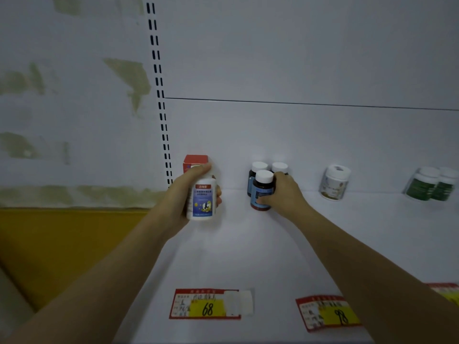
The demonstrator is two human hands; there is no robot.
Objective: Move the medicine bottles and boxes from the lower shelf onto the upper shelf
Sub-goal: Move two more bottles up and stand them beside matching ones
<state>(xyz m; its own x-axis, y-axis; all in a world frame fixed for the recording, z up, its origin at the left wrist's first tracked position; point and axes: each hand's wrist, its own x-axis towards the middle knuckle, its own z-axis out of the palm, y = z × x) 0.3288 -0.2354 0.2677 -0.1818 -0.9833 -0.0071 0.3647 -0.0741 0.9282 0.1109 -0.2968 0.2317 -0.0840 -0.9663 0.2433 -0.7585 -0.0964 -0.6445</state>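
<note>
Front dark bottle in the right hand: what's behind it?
Behind the front dark bottle, which the right hand grips, stand a rear left bottle and a rear right bottle, both white-capped. The front bottle and the hand cover most of their bodies.

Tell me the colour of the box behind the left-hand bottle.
The box is mostly red, seen in the head view.
</note>
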